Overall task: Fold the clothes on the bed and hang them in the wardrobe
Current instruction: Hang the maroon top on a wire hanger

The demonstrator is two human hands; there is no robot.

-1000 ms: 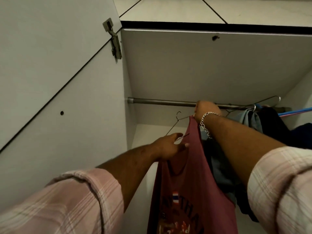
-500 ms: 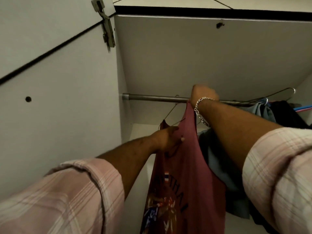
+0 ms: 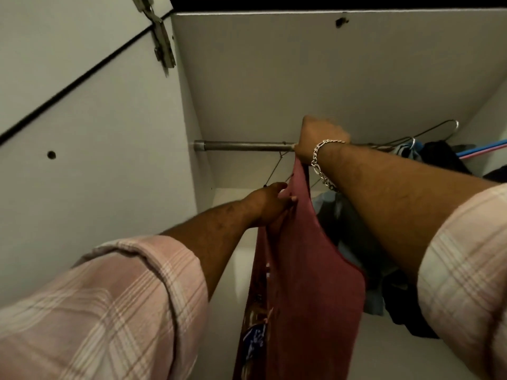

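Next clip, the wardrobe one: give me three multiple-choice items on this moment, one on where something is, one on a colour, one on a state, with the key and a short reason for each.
1. Where is the right hand?
A. up at the metal rail
B. on the door hinge
C. down by the wardrobe floor

2. What colour is the garment being hung?
A. bright yellow
B. dark red
C. white

3. What is the left hand doing?
A. hanging idle, apart from the garment
B. gripping the rail
C. holding the garment's upper edge

Key: 1 A, the fist sits against the rail; 2 B, the cloth is dark red with a print low down; 3 C, its fingers close on the fabric below the wire hanger.
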